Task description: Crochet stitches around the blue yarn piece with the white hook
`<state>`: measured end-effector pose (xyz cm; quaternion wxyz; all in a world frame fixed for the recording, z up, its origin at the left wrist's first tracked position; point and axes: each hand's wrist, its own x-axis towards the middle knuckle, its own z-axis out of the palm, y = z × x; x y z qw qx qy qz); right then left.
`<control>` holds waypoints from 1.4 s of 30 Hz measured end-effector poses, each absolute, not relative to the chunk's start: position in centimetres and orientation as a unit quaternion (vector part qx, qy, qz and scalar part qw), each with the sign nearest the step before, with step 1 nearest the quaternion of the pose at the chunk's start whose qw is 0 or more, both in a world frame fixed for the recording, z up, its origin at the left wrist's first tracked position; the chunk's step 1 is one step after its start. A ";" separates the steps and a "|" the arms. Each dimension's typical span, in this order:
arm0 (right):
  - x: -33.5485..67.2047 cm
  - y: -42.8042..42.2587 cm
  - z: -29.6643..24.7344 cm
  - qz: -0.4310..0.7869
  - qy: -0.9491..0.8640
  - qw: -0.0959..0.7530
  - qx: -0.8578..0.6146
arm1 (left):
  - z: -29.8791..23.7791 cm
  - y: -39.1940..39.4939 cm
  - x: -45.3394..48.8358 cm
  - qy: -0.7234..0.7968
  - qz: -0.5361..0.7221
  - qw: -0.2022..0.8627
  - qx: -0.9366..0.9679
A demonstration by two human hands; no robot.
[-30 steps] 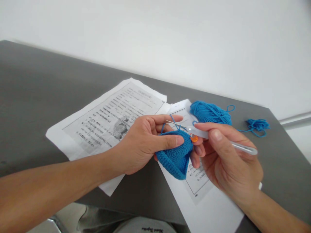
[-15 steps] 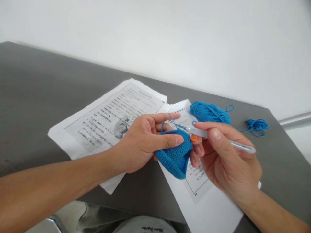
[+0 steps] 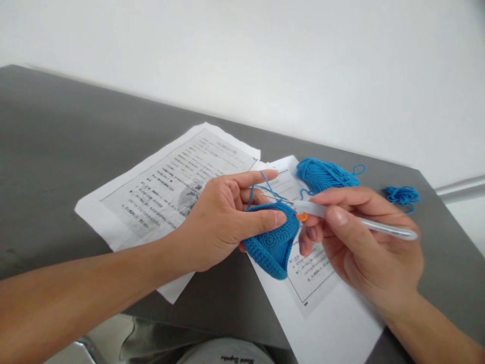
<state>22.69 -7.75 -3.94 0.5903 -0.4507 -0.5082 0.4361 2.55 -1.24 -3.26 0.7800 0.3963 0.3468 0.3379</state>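
Observation:
My left hand [image 3: 223,217] pinches a blue crocheted piece [image 3: 275,242] between thumb and fingers, its spiral centre facing me. A strand of blue working yarn [image 3: 269,188] runs over the raised left index finger. My right hand [image 3: 373,242] grips a crochet hook [image 3: 386,228] by its pale handle, like a pen. The hook's thin metal shaft lies at the upper edge of the piece, among the yarn; whether it passes through a stitch I cannot tell. A small orange stitch marker [image 3: 302,217] hangs at the piece's right edge, by my right fingertips.
Printed sheets [image 3: 170,182] lie under and left of my hands on the grey table [image 3: 76,141]. Behind my right hand rests a blue yarn skein [image 3: 328,174], with a smaller yarn tangle [image 3: 402,194] farther right. A white wall stands beyond the table.
My right hand has moved to the right with the crochet hook, drawing its tip back. The yarn by the left index finger has shifted. My left hand and the piece are nearly still.

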 end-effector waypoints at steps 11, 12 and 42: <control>24.3 -7.9 -3.4 0.345 -0.580 0.571 -0.467 | -3.2 -1.2 2.4 0.356 0.347 0.762 0.414; 24.3 -7.9 -3.4 0.339 -0.582 0.572 -0.467 | -3.3 -1.1 2.4 0.356 0.346 0.763 0.414; 22.3 -7.2 -3.4 0.462 -0.495 0.605 -0.419 | -3.1 -1.3 2.4 0.360 0.324 0.749 0.453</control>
